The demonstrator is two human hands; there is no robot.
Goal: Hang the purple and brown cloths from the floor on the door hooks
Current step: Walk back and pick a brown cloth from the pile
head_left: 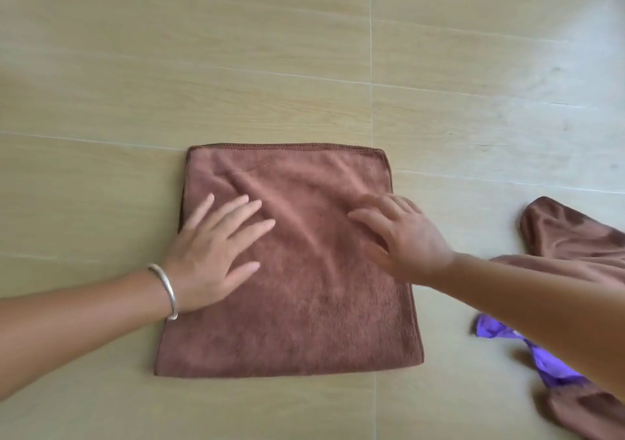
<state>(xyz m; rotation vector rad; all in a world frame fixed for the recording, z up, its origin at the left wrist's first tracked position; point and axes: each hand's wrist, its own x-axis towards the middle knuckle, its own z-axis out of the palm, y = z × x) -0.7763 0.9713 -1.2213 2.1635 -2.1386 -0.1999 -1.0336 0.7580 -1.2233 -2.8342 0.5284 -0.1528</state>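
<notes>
A brown cloth (304, 304) lies folded into a flat square on the floor in the middle of the view. My left hand (213, 253) rests flat on its left part with straight, spread fingers. My right hand (402, 236) lies over its right part, fingers extended and blurred. A second brown cloth (568, 236) lies crumpled at the right edge, partly behind my right forearm. A purple cloth (541, 358) is bunched on the floor below that forearm, partly hidden by it.
The floor (236, 67) is pale wood-look tile with thin grout lines. More brown fabric (588, 412) shows at the bottom right corner. A silver bangle (167, 290) sits on my left wrist. No door or hooks are in view.
</notes>
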